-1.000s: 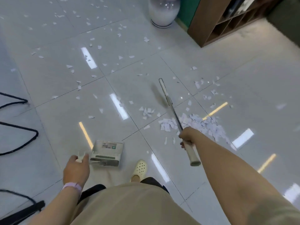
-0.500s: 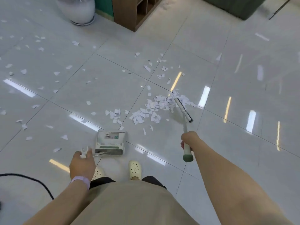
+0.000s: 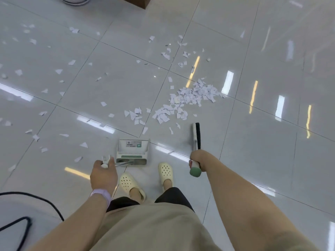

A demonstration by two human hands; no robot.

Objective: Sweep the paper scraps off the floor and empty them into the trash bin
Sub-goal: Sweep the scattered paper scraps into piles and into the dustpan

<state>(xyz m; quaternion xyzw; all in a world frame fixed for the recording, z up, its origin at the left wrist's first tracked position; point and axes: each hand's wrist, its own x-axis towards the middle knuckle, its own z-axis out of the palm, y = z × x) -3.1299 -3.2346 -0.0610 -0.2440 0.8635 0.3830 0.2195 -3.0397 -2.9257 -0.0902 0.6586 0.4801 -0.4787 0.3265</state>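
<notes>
Right grip: the right hand (image 3: 196,160) is curled round the broom (image 3: 196,140) just above its green end cap, fingers wrapped tight on the shaft.
Left grip: the left hand (image 3: 103,175) holds the white handle of the dustpan (image 3: 132,151); the fingers are under the hand, so how tightly they wrap I cannot tell.
Dustpan: it stands on the floor (image 3: 262,142) just ahead of the two cream shoes (image 3: 165,172), mouth facing the litter.
Paper scraps: the main pile (image 3: 188,98) lies ahead and slightly right, between broom and dustpan but apart from both; a small cluster sits just left of it, and loose bits scatter well out to the left and far side.
Handling: the scraps look featherlight and flat, likely to flutter or skid on the glossy tile, so short, low strokes should suit; the broom is stiff and best held near its end.
Count: one broom, one dustpan, one main pile, stray scraps too many to count.
Trash bin: not in view.
</notes>
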